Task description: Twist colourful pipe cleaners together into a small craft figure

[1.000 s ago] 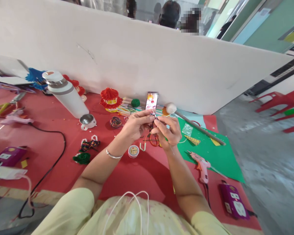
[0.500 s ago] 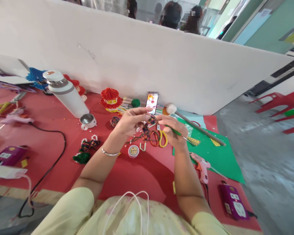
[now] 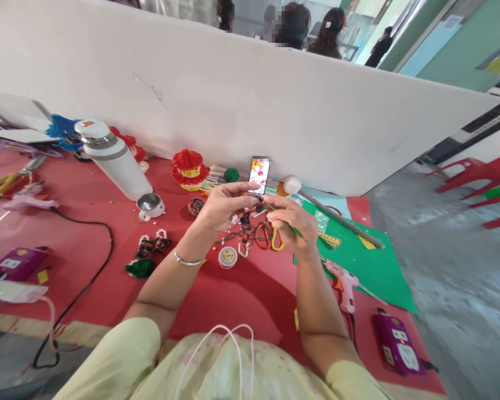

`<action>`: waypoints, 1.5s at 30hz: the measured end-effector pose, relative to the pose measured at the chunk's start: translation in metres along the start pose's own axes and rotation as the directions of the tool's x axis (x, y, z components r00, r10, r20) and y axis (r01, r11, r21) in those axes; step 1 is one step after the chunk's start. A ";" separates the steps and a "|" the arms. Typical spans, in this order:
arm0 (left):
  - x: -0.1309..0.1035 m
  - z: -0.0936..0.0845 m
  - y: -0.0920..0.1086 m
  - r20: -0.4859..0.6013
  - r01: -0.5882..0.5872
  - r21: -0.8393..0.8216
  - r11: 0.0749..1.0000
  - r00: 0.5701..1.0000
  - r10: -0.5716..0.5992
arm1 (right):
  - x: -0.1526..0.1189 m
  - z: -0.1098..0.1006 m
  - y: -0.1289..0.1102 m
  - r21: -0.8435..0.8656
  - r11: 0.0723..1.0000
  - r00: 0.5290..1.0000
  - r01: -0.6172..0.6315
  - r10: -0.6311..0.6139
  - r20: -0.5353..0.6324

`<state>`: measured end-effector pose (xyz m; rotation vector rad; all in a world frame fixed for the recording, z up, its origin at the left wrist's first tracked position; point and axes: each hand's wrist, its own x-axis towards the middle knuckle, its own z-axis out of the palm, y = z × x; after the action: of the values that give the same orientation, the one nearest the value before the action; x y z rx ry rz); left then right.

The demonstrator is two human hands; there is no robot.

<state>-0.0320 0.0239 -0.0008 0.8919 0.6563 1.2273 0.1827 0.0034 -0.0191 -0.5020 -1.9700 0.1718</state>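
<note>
My left hand (image 3: 226, 206), with a silver bangle on its wrist, pinches a dark multicoloured piece of crochet (image 3: 246, 220) that hangs below its fingers. In my right hand (image 3: 294, 223) is a crochet hook (image 3: 295, 230) with a green grip, its tip close to the top of the work. The fingers of both hands nearly meet, and they hide the stitches. Scissors (image 3: 262, 236) with red and yellow handles lie just beneath. Behind the hands a phone (image 3: 259, 173) leans on the white partition. A ball of multicoloured yarn (image 3: 195, 207) sits left of my left hand.
A small round tub (image 3: 227, 257) stands nearer me. On the left are a white flask (image 3: 112, 158), a steel-lined cup (image 3: 150, 206) and a beaded crochet bow (image 3: 153, 244). A pink glue gun (image 3: 344, 283) and a purple power socket box (image 3: 398, 341) lie on the right.
My right hand has turned the hook, so its rear end no longer juts out to the right. The fingers have curled closer around it. My left hand has stayed nearly still.
</note>
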 end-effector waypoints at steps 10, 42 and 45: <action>-0.002 0.014 -0.011 -0.005 0.038 -0.178 0.983 0.999 -0.040 | -0.013 0.025 0.008 -0.285 0.947 0.976 0.148 -0.187 -0.116; 0.000 0.007 -0.002 0.043 0.230 -0.210 0.950 0.973 -0.226 | -0.010 0.019 0.013 -0.041 0.995 0.981 0.087 -0.092 -0.171; 0.003 -0.001 0.000 0.058 0.223 -0.143 0.964 0.975 -0.216 | -0.003 0.005 0.008 0.116 0.993 0.998 -0.014 0.021 -0.061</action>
<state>-0.0322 0.0267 -0.0009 0.6993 0.6043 1.0408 0.1811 0.0104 -0.0267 -0.4440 -1.8830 0.2768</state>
